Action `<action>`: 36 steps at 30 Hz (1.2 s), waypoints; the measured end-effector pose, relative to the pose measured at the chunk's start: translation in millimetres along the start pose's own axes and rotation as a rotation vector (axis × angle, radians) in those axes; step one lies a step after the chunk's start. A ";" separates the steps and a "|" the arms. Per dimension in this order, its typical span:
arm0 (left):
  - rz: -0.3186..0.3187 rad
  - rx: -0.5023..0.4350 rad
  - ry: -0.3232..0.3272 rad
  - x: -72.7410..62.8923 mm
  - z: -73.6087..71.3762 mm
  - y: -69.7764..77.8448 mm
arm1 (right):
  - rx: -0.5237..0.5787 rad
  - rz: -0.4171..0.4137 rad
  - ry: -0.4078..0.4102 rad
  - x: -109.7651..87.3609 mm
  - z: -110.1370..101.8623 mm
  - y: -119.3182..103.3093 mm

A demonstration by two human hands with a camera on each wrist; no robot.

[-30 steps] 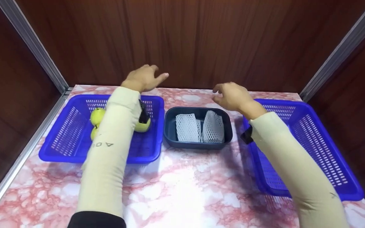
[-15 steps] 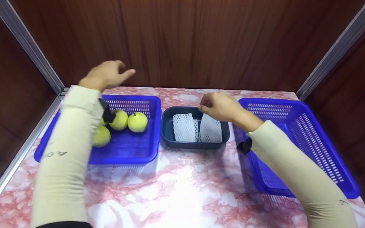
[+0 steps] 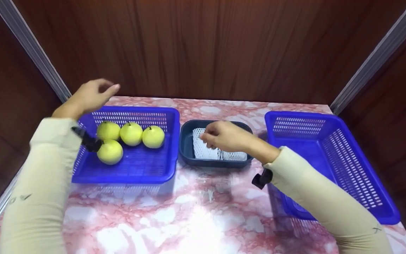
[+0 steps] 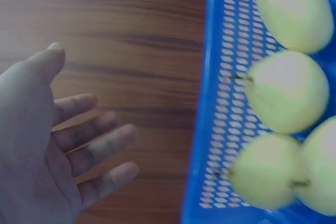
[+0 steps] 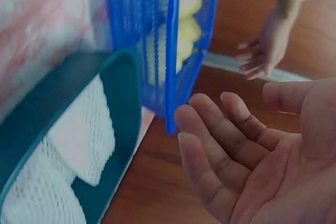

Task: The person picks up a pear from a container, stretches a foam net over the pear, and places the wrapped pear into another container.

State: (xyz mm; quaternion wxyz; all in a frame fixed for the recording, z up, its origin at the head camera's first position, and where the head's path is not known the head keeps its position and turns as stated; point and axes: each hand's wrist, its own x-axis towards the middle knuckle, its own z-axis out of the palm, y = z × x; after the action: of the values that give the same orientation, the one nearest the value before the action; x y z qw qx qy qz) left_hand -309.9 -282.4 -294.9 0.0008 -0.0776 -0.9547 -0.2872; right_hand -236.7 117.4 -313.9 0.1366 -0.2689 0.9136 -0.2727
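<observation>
My left hand (image 3: pixel 92 95) hovers over the back left corner of the left blue basket (image 3: pixel 169 169), fingers loosely spread and holding nothing. Several yellow-green pears (image 3: pixel 131 134) with dark stems sit inside that basket; in the left wrist view the pears (image 4: pixel 287 92) lie to the right of the relaxed fingers (image 4: pixel 102 150). My right hand (image 3: pixel 226 135) is above the dark teal box (image 3: pixel 185 141), its fingers loosely bent with nothing in them. White foam mesh sleeves (image 3: pixel 204 146) lie in the box, partly hidden by that hand. The right wrist view shows the sleeves (image 5: pixel 86 129) apart from the fingers.
A second blue basket (image 3: pixel 337 169) stands at the right, partly covered by my right forearm. The table (image 3: pixel 174 211) has a pink and white marbled top. Dark wood panels (image 3: pixel 203 49) rise behind and at both sides.
My left hand has swung left, from the basket's back right to its back left, uncovering the pears. My right hand has moved left and nearer, from beside the right basket to over the box.
</observation>
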 end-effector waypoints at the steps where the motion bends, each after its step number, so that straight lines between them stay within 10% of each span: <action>1: -0.008 -0.024 0.010 -3.8 0.6 -6.8 | 0.019 0.009 -0.017 -0.2 1.9 -1.9; 6: -0.063 -0.163 0.032 -18.2 5.2 -33.2 | 0.166 0.082 -0.102 0.4 14.5 -7.8; 13: -0.095 -0.353 -0.101 -30.0 14.6 -54.1 | 0.279 0.167 -0.186 1.7 45.1 -11.5; 27: -0.137 -0.453 -0.392 -48.7 32.6 -70.7 | 0.350 0.190 -0.277 7.4 91.4 -8.2; 36: -0.144 -0.478 -0.444 -49.4 48.9 -78.2 | 0.482 0.207 -0.257 11.6 110.1 -8.7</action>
State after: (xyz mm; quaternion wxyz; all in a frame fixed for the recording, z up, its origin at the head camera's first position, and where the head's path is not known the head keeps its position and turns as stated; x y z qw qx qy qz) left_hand -270.6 -327.3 -380.9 -0.2460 -0.0686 -0.8401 -0.4786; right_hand -199.0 57.9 -399.7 0.3383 -0.1666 0.8202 -0.4301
